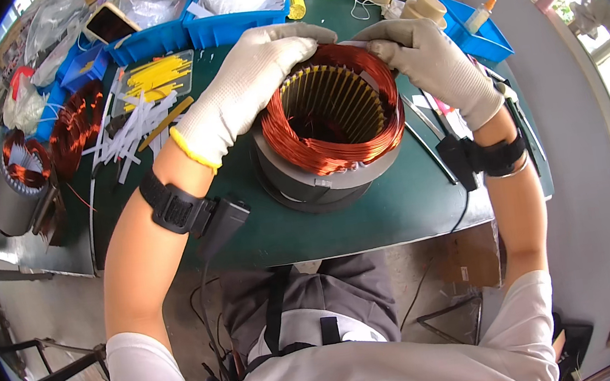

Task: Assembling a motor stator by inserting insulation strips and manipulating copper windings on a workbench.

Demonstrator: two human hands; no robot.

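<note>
A motor stator [319, 177] with a grey metal body stands upright on the green table, right in front of me. Thick copper windings [339, 157] ring its top, and dark slots with yellow liners line the bore. Both hands wear pale knitted gloves. At the far left of the ring, my left hand [263, 66] is closed on the copper winding, fingers bent over its back. My right hand [430, 61] grips the far right of the same winding, its thumb at the inner side. A small white strip shows between the hands; the fingertips behind the coil are partly hidden.
Left lie white paper strips [148, 122], yellow strips in a clear tray [186, 62], copper coils [76, 127] and another wound stator [22, 179]. Blue bins [224, 29] and a phone [109, 22] are behind. Rods [430, 152] and a blue tray [489, 42] lie right.
</note>
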